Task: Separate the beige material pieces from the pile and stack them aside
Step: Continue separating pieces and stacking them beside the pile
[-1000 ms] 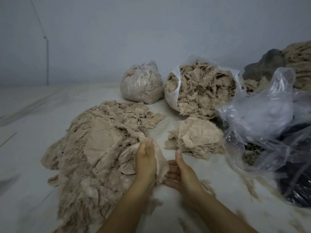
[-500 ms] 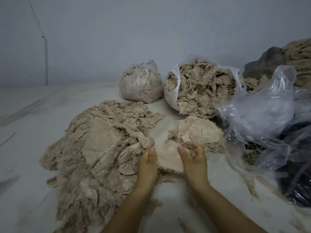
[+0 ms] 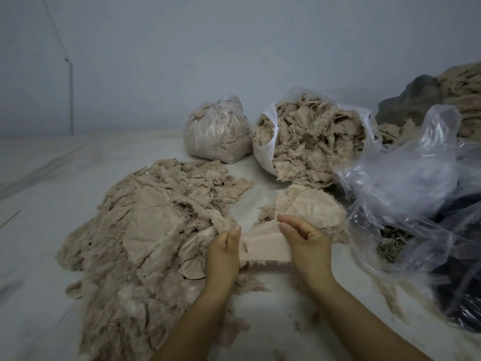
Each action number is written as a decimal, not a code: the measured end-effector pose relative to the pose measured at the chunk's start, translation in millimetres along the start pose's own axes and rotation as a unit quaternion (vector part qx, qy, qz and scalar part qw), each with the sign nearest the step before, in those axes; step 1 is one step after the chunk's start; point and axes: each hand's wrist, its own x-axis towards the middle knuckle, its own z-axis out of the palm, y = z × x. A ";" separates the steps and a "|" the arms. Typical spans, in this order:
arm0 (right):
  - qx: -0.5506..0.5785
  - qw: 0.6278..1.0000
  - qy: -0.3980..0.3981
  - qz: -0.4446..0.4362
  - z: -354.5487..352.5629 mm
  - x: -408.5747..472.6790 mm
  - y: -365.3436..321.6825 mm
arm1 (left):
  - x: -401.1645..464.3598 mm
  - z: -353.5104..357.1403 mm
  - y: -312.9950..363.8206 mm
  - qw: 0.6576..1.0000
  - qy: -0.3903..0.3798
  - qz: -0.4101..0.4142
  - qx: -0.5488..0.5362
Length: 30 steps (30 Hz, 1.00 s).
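Pile (image 3: 145, 246) fills lower left of frame. Stack (image 3: 309, 212) smaller, centre right, just above right hand (image 3: 304, 246). Piece (image 3: 263, 247) stretched between both hands, long axis left-right, lower centre. Left hand (image 3: 223, 254) fingers curled round its left end; right fingers pinch its right end. Right hand nearer stack.

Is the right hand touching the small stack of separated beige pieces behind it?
Cannot tell. In the head view the right hand, pinching the stretched beige piece, overlaps the small stack, hiding any gap or contact.
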 end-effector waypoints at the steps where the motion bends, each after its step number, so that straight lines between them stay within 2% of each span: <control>1: -0.002 1.000 -0.001 -0.003 -0.3 3.7 -0.9 | 1.5 -0.6 1.0 1.000 -0.003 -0.006 -0.012; 4: -0.001 1.000 -0.001 -0.022 0.1 20.1 -7.6 | 5.7 -3.8 6.2 0.999 0.002 -0.008 -0.032; 6: -0.015 0.999 0.031 -0.039 -3.4 39.4 -13.7 | 9.3 -9.6 10.9 0.999 0.017 -0.004 -0.051; 8: -0.072 0.995 0.052 -0.045 -15.2 62.8 -21.4 | 13.3 -19.8 12.7 0.999 0.019 0.007 -0.031; 9: -0.138 0.988 0.049 -0.049 -23.2 73.3 -22.8 | 14.3 -24.5 12.8 1.000 0.009 0.018 -0.013; 10: -0.237 0.969 0.040 -0.060 -31.1 81.9 -20.4 | 15.4 -28.0 11.8 1.000 -0.005 0.029 0.001; 12: -0.451 0.887 0.012 -0.095 -43.9 87.6 -9.3 | 15.8 -32.7 9.8 0.998 -0.024 0.051 0.022; 14: -0.578 0.808 -0.040 -0.109 -46.0 81.4 6.7 | 17.6 -35.3 7.4 0.995 -0.047 0.073 0.045; 15: -0.613 0.780 -0.081 -0.100 -44.4 78.9 15.2 | 18.8 -36.1 5.6 0.992 -0.065 0.086 0.062; 17: -0.638 0.754 -0.145 -0.055 -41.3 83.3 27.1 | 20.3 -38.0 2.5 0.983 -0.103 0.111 0.105; 20: -0.640 0.749 -0.169 -0.001 -37.6 108.2 27.1 | 23.5 -43.9 1.3 0.970 -0.142 0.127 0.150; 23: -0.666 0.716 -0.198 0.062 -39.3 129.0 22.3 | 25.1 -53.4 1.5 0.960 -0.158 0.135 0.189; 25: -0.669 0.715 -0.189 0.076 -36.6 133.2 17.1 | 26.6 -61.4 2.7 0.954 -0.158 0.149 0.206; 27: -0.681 0.723 -0.116 0.002 -29.1 121.6 12.0 | 29.4 -69.9 3.1 0.944 -0.148 0.170 0.241; 28: -0.654 0.750 -0.072 -0.067 -22.8 109.0 10.1 | 30.4 -74.6 3.7 0.939 -0.149 0.178 0.255; 29: -0.592 0.792 -0.044 -0.141 -14.8 91.5 8.9 | 30.3 -79.3 4.2 0.933 -0.157 0.187 0.265; 30: -0.511 0.834 -0.045 -0.204 -5.4 70.3 9.1 | 29.5 -84.1 4.9 0.925 -0.167 0.204 0.275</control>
